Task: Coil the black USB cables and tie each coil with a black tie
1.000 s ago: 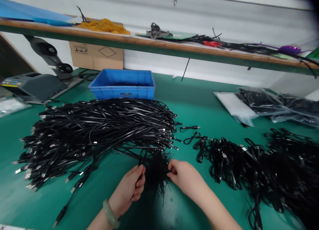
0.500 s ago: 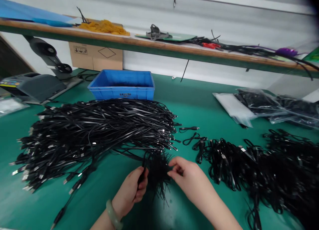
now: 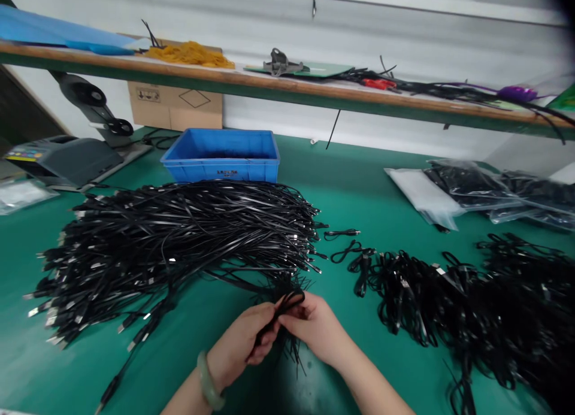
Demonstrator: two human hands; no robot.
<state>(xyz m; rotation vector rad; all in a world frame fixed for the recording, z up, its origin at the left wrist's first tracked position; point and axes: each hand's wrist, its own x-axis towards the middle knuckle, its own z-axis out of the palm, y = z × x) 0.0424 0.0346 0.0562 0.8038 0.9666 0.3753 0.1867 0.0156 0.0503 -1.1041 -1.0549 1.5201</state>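
My left hand (image 3: 245, 343), with a pale green bangle on its wrist, is closed round a folded black cable (image 3: 281, 307). My right hand (image 3: 314, 328) has come against it and pinches the same cable's loop from the right. Both hands sit over a small bunch of thin black ties (image 3: 291, 346) on the green table (image 3: 359, 187). Just behind them spreads a big heap of loose black cables (image 3: 179, 235) with metal plugs at their ends.
A pile of coiled black cables (image 3: 471, 295) lies to the right. A blue bin (image 3: 222, 154) stands behind the heap, a grey machine (image 3: 67, 157) at far left, bagged cables (image 3: 485, 187) at far right. A shelf (image 3: 287, 85) with tools runs above.
My right hand moved left and joined my left hand on the cable, whose loop now rises between them. Both hands shifted slightly toward the middle.
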